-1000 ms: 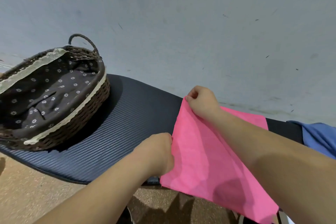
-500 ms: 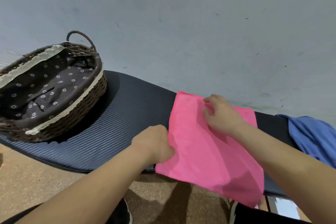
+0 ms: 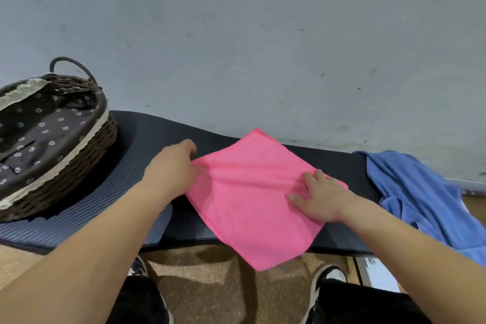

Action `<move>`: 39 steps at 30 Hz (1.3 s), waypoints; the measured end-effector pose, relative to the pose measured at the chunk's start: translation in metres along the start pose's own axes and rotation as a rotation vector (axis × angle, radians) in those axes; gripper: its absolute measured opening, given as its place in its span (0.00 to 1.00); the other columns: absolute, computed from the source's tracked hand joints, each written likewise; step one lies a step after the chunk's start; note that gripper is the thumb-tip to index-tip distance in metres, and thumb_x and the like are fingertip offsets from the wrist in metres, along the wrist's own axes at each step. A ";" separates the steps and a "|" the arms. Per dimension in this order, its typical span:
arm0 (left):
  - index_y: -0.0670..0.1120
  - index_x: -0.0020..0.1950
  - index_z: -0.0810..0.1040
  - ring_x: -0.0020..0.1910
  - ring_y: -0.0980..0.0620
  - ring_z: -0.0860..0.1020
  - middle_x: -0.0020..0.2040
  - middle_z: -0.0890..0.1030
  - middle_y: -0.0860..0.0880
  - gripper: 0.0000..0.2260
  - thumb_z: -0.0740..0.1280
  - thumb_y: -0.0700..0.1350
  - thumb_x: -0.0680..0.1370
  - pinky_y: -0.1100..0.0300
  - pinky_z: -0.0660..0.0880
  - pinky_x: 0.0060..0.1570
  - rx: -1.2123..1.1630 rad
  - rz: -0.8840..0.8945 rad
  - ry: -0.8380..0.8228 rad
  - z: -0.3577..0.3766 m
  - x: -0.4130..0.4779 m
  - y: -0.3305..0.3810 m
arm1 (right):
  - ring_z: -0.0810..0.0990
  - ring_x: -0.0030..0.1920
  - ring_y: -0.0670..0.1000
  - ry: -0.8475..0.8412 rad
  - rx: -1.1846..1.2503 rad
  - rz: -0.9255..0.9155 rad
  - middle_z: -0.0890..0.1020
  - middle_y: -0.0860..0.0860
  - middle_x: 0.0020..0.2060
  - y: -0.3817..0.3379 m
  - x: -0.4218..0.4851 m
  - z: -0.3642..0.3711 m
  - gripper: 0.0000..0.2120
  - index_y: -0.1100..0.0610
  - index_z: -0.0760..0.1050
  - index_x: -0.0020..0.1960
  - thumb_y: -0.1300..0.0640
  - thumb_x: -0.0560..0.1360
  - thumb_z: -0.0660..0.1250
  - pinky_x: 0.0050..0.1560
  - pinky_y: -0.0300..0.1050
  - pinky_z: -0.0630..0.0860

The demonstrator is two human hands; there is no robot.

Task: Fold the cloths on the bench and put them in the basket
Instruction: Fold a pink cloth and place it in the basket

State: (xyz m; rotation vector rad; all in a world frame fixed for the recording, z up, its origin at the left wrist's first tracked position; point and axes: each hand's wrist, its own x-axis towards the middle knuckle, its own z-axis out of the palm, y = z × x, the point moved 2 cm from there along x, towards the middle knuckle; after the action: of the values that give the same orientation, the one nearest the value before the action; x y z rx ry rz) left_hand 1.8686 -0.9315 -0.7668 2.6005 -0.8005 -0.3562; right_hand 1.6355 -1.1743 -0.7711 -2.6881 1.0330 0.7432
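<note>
Two cloths lie on the dark ribbed bench [image 3: 147, 144] from where I watch: a pink cloth [image 3: 252, 200] in the middle, folded to a rough square and turned like a diamond, and a blue cloth [image 3: 415, 192] bunched at the right end, its far side cut off by the frame edge. The pink cloth's near corner hangs over the bench's front edge above the speckled floor [image 3: 210, 271]. My view shows the left hand [image 3: 173, 168] at the cloth's left corner with fingers curled onto it, gripping the fabric, though the fingertips are hidden behind the knuckles. The right hand [image 3: 318, 197] lies flat on the cloth's right side, fingers straight and spread, pressing it down; creases run across the fabric between the two hands. The wicker basket [image 3: 86, 155], lined in dark daisy-print fabric with lace trim, sits at the bench's left end, well apart from the cloth and cropped by the left edge. Below, two shoes are only partly visible behind dark trouser legs.
</note>
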 end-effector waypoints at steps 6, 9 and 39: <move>0.47 0.64 0.74 0.56 0.44 0.75 0.59 0.73 0.46 0.13 0.64 0.48 0.80 0.52 0.70 0.44 0.358 0.232 0.023 0.006 -0.033 0.070 | 0.74 0.70 0.54 -0.070 0.169 -0.110 0.73 0.51 0.70 0.008 -0.040 -0.020 0.29 0.52 0.64 0.78 0.39 0.82 0.59 0.71 0.47 0.69; 0.47 0.67 0.72 0.61 0.41 0.74 0.64 0.73 0.44 0.22 0.61 0.59 0.80 0.50 0.71 0.50 0.427 0.259 -0.292 0.032 -0.074 0.106 | 0.63 0.76 0.53 0.175 0.186 -0.263 0.69 0.51 0.72 0.008 -0.043 -0.008 0.25 0.55 0.64 0.77 0.45 0.84 0.58 0.78 0.41 0.54; 0.48 0.48 0.72 0.69 0.41 0.73 0.69 0.75 0.42 0.25 0.76 0.63 0.65 0.49 0.74 0.68 0.300 0.777 -0.194 0.071 -0.087 0.073 | 0.21 0.76 0.54 -0.024 0.032 -0.212 0.22 0.49 0.76 0.018 -0.055 0.056 0.38 0.45 0.25 0.79 0.31 0.81 0.42 0.79 0.57 0.31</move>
State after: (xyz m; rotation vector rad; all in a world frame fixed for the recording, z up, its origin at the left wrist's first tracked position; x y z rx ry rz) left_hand 1.7383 -0.9572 -0.7870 2.2753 -1.9529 -0.2629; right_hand 1.5666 -1.1382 -0.7912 -2.6982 0.7320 0.7099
